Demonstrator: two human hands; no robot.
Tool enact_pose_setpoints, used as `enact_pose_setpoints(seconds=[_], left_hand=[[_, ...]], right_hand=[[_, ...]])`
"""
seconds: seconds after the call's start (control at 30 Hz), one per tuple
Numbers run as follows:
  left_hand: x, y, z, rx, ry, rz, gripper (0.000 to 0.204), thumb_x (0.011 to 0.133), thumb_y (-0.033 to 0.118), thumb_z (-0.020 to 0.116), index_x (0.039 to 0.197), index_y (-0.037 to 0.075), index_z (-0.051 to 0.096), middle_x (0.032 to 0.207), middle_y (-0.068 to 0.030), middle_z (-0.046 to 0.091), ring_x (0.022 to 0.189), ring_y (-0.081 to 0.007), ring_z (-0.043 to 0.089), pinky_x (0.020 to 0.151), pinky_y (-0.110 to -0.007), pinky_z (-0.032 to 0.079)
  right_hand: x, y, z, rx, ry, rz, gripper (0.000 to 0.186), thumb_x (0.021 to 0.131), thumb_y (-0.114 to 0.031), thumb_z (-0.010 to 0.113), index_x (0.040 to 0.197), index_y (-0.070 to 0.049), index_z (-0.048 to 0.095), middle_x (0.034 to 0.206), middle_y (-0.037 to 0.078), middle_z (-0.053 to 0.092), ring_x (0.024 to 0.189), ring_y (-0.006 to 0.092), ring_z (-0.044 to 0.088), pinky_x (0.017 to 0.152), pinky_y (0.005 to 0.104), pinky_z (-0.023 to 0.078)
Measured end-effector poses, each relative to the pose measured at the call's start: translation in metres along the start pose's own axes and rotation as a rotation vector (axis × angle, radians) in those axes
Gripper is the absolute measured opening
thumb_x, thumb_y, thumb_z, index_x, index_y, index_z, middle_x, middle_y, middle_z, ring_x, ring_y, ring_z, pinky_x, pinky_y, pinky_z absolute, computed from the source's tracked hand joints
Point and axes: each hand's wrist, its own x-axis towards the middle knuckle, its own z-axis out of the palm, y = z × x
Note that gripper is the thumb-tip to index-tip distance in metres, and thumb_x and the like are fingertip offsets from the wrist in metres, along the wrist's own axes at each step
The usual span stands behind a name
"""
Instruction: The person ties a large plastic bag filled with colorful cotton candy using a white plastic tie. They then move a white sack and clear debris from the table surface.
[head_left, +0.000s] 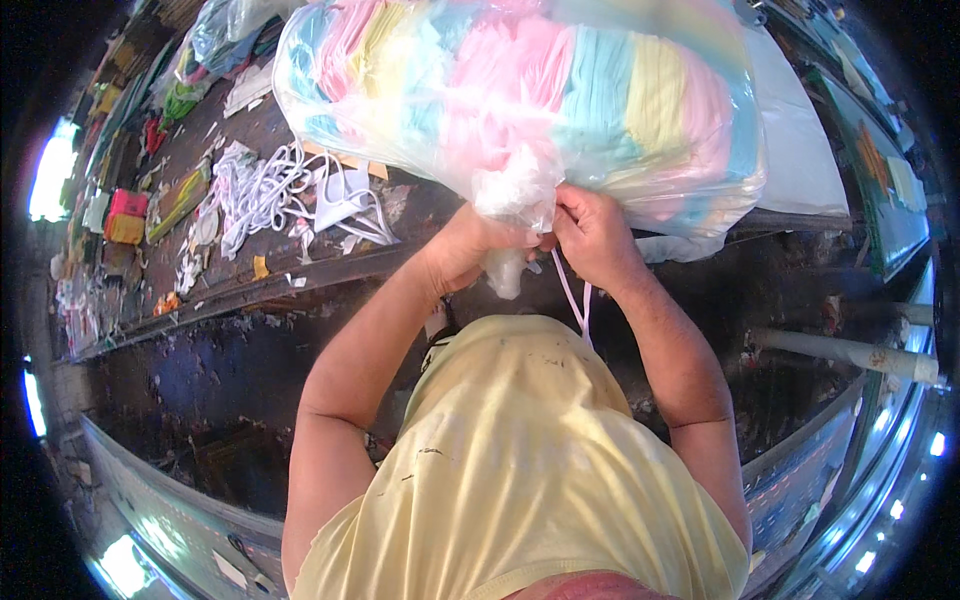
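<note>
A large clear plastic bag (655, 95) packed with folded pink, yellow and blue items lies at the top of the head view. My left hand (470, 245) grips its crumpled, gathered neck (515, 185), which hangs through the grasp. Right beside it, my right hand (590, 230) is closed in a pinch at the neck, holding a thin pale pink strip (585, 310) that dangles below in two strands. The fingertips of both hands are partly hidden by the plastic.
The dark, worn table (340, 265) holds tangled white cords (265, 190), paper scraps, a red-and-yellow sponge-like block (125, 220) and other clutter at left. A white sheet (800, 150) lies right of the bag. A pale pipe (850, 350) juts in at right.
</note>
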Motion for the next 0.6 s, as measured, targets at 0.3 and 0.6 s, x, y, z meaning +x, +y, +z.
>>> enact_pose_setpoints(seconds=[0.3, 0.6], left_hand=[[0.001, -0.004, -0.006, -0.017, 0.052, -0.072, 0.048, 0.085, 0.003, 0.082, 0.132, 0.004, 0.068, 0.113, -0.0083, 0.073, 0.099, -0.0223, 0.071, 0.086, -0.039, 0.058], [0.003, -0.003, -0.006, 0.003, 0.035, -0.07, 0.04, 0.081, 0.0, 0.079, 0.12, 0.002, 0.071, 0.1, -0.0096, 0.074, 0.09, -0.0238, 0.072, 0.083, -0.04, 0.057]], right_hand=[[-0.002, -0.01, -0.011, -0.097, -0.09, -0.014, 0.019, 0.109, -0.014, 0.066, 0.108, 0.001, 0.076, 0.078, 0.009, 0.074, 0.062, 0.0166, 0.068, 0.062, 0.0367, 0.055], [-0.049, -0.019, -0.019, -0.049, 0.023, -0.114, 0.018, 0.112, -0.016, 0.07, 0.108, 0.0, 0.078, 0.085, 0.0, 0.071, 0.075, 0.0061, 0.064, 0.066, 0.0254, 0.052]])
